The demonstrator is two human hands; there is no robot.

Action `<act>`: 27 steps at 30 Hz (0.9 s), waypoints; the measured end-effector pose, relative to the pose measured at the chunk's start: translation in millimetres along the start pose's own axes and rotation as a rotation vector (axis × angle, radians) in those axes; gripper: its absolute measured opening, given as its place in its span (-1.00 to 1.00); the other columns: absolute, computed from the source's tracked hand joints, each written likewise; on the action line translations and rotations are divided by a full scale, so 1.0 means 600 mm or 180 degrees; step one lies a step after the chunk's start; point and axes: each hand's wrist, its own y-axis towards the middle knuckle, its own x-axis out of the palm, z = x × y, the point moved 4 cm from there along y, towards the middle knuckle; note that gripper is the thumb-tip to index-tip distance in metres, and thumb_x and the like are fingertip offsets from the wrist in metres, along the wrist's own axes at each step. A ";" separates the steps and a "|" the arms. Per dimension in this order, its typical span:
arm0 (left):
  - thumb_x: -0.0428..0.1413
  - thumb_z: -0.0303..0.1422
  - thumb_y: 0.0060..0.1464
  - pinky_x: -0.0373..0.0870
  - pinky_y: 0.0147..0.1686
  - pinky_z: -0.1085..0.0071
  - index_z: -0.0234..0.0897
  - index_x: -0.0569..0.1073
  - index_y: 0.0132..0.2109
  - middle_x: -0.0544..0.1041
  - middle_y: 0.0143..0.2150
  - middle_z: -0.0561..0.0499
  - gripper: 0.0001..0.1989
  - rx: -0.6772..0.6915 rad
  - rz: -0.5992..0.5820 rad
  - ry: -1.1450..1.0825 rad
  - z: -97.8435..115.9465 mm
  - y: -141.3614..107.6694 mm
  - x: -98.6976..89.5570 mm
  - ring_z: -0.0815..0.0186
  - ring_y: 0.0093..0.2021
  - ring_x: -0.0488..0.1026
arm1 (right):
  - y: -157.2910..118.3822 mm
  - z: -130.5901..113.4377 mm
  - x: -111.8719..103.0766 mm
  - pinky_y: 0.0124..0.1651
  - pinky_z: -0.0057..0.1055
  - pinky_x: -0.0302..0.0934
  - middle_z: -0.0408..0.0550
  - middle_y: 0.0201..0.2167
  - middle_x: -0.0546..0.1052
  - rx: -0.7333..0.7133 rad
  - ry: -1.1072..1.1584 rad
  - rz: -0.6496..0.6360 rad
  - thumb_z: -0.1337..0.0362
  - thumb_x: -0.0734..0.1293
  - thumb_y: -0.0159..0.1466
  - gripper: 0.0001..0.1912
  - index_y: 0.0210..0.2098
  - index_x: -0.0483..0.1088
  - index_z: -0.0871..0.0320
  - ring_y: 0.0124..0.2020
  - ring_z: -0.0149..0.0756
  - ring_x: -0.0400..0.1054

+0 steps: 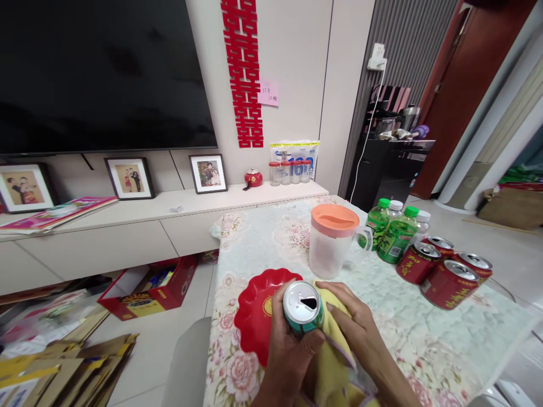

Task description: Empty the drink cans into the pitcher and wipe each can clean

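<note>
My left hand [285, 345] is wrapped round an opened green drink can [302, 308], its silver top and dark mouth hole facing up toward me. A yellow cloth [333, 333] with a purple edge is gripped by my right hand [356, 316] and pressed against the can's right side. The cloth's lower part hangs down over the table's near side. Just behind and left of the can lies a red scalloped plate [250, 308], partly covered by my left hand. Beyond my hands stands a clear plastic pitcher [328, 254] with an orange lid.
Several red cans [449, 282] stand on the table's right side, beside green-capped bottles [396, 234] and white-capped ones. A flowered tablecloth [246, 373] covers the table. Behind it runs a low white cabinet [190, 217] with photo frames and jars [291, 174]. Boxes lie on the floor at left.
</note>
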 end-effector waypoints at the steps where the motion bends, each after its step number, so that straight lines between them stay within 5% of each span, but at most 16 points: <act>1: 0.48 -0.13 -0.19 0.53 0.07 0.10 -0.11 0.35 0.24 0.59 0.09 -0.16 -0.15 0.0045 0.0028 0.0033 0.001 0.000 0.001 -0.08 0.07 0.56 | 0.002 0.004 -0.001 0.24 -0.15 0.31 0.03 0.07 0.58 0.0087 0.0007 -0.0029 0.14 0.29 0.35 -0.63 0.06 0.57 0.04 0.14 -0.07 0.46; 9: 0.46 -0.08 -0.17 0.49 0.13 0.03 -0.11 0.19 0.38 0.53 0.21 -0.22 0.02 0.0152 -0.0061 -0.0240 -0.017 0.005 -0.006 -0.14 0.16 0.52 | 0.005 0.052 0.012 0.14 -0.14 0.35 0.05 0.00 0.60 0.0131 -0.0219 0.0400 0.08 0.30 0.34 -0.59 0.10 0.55 0.05 0.06 -0.08 0.49; 17: 0.47 -0.13 -0.16 0.56 -0.05 0.10 -0.11 0.26 0.37 0.62 0.02 -0.17 -0.02 0.0158 -0.0404 -0.0214 -0.008 -0.010 0.014 -0.03 -0.07 0.60 | 0.003 0.051 0.015 0.06 -0.09 0.35 0.13 -0.08 0.58 0.0212 -0.0537 0.0791 0.11 0.32 0.26 -0.59 0.02 0.59 0.11 0.00 0.01 0.48; 22: 0.45 -0.08 -0.15 0.51 0.04 0.04 -0.08 0.39 0.29 0.64 0.02 -0.13 -0.15 -0.0131 -0.0300 -0.0227 0.000 -0.013 0.021 -0.14 0.01 0.58 | 0.003 0.049 0.032 0.00 -0.17 0.35 0.02 -0.12 0.67 0.1124 0.1068 0.0156 0.11 0.44 0.13 -0.60 -0.06 0.60 0.09 -0.09 -0.03 0.52; 27: 0.44 -0.14 -0.10 0.51 0.10 -0.01 -0.07 0.27 0.36 0.63 0.06 -0.16 -0.10 -0.0152 -0.0043 -0.0484 -0.005 -0.010 0.009 -0.08 0.00 0.61 | -0.008 0.037 0.065 -0.28 -0.36 0.34 -0.06 -0.37 0.68 0.1924 0.2613 -0.0260 0.15 0.53 0.07 -0.63 -0.14 0.60 0.14 -0.39 -0.23 0.53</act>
